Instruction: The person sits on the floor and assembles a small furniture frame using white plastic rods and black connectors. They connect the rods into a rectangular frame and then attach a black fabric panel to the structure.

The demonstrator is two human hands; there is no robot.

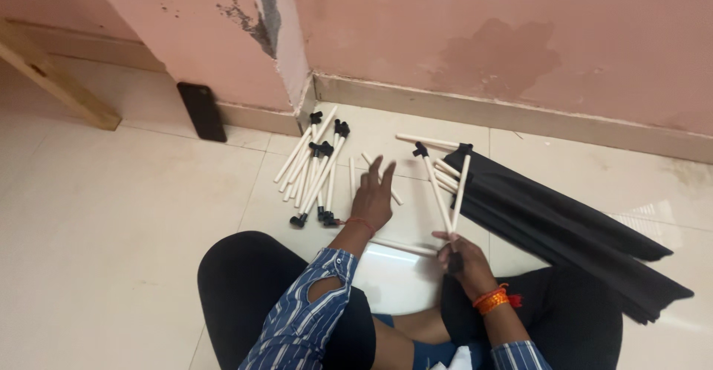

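Right hand [459, 255] grips two white rods [448, 195]; left hand [373, 195], fingers spread, should pick singly from the rod pile [312, 173] beside it.

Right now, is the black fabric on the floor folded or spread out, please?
Folded: the black fabric lies in long, narrow, stacked layers beside the white rods.

Glossy tile floor [134, 214]; smooth white rods [312, 166]; matt black cloth [564, 225]; rough stained wall [483, 36].

A dark phone [201, 111] leans against the pink wall [475, 36].
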